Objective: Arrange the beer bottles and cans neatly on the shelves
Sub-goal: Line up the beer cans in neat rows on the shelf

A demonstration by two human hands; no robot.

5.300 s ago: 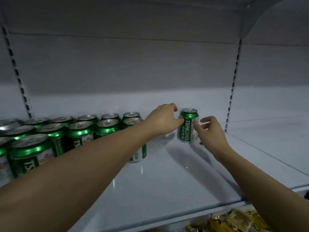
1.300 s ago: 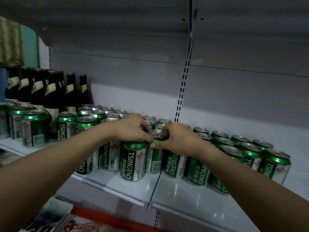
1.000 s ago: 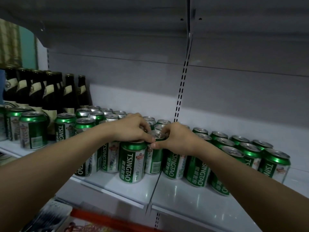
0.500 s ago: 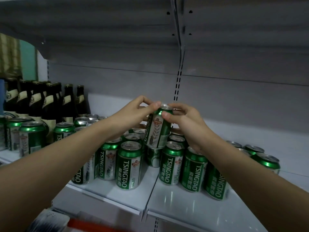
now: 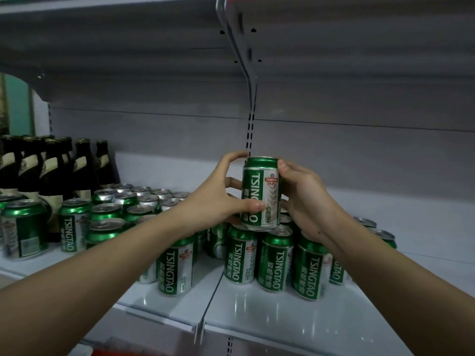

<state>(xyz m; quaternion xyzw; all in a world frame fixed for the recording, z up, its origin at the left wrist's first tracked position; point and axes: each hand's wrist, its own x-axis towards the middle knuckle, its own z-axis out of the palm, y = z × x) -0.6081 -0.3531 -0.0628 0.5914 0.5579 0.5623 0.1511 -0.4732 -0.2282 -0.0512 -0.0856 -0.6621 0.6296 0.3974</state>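
A green Tsingtao can [image 5: 261,194] stands upright just above the tops of the front cans, held between both hands. My left hand [image 5: 218,199] grips its left side, thumb across the front. My right hand [image 5: 303,194] grips its right side, thumb at the rim. Below it several green cans [image 5: 275,260] stand in rows on the white shelf [image 5: 282,319]. More green cans [image 5: 102,219] fill the left section, with dark beer bottles [image 5: 51,170] behind them at the far left.
The shelf above [image 5: 154,34] hangs low over the cans, with a bracket [image 5: 244,60] at its centre. A slotted upright [image 5: 250,129] divides the back wall. Bare shelf surface [image 5: 424,227] lies to the right of the cans.
Both hands lifted one can out of the rows and turned it upright with the label facing me; it is now higher and slightly further right. The view moved closer.
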